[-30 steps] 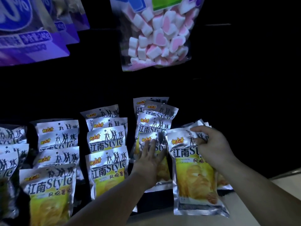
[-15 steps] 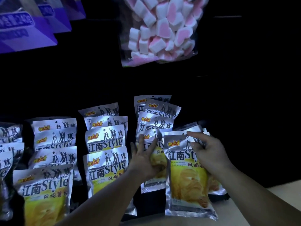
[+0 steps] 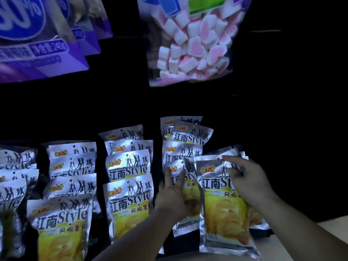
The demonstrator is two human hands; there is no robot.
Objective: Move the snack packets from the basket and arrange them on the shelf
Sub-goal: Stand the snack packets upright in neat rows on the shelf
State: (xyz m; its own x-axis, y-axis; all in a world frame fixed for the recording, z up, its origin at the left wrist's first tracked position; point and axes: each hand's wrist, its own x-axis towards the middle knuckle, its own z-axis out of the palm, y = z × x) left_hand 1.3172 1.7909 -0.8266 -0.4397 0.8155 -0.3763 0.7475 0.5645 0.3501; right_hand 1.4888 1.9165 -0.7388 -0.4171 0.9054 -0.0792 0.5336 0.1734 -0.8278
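Silver and yellow snack packets (image 3: 128,202) lie in overlapping rows on the dark shelf (image 3: 158,166). My left hand (image 3: 173,196) rests with spread fingers on the front packet of the fourth row (image 3: 190,196), pressing it down. Just to its right, my right hand (image 3: 248,181) pinches the top right of a small stack of packets, whose front packet (image 3: 222,210) lies at the shelf's right end, lower edge over the shelf front. Thumb and fingers curl around the stack's upper corner. The basket is out of view.
A clear bag of pink and white marshmallows (image 3: 192,44) hangs above the rows. Purple bags (image 3: 37,44) hang at the upper left. Further packet rows fill the shelf to the left (image 3: 71,166). A pale surface (image 3: 335,228) shows at the lower right.
Both hands stay on the same packets and have barely shifted. The view tilted down and back up.
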